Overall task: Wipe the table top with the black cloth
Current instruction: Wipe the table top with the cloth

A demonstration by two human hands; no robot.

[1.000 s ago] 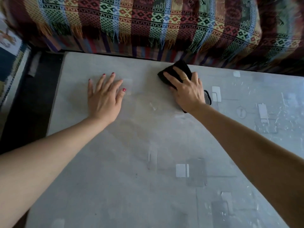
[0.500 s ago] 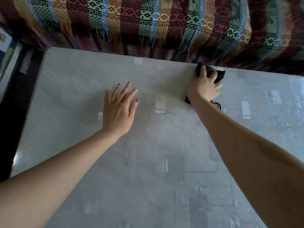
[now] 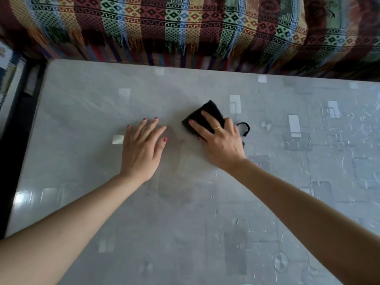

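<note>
A small black cloth (image 3: 205,114) lies on the grey table top (image 3: 185,223), a little past its middle. My right hand (image 3: 220,140) presses flat on the cloth with straight, spread fingers; a black loop of the cloth (image 3: 244,128) sticks out to the hand's right. My left hand (image 3: 144,149) rests flat on the table just left of the cloth, fingers straight, holding nothing. Most of the cloth's near part is hidden under my right hand.
A sofa draped in a striped, patterned blanket with fringe (image 3: 185,27) runs along the table's far edge. A dark gap and a patterned rug (image 3: 8,79) lie off the table's left edge. The glossy table top shows pale reflections and wrinkled film at the right.
My right hand has dragged the cloth from the table's far edge back toward me and leftward, and its fingers have flattened. My left hand stays planted on the table.
</note>
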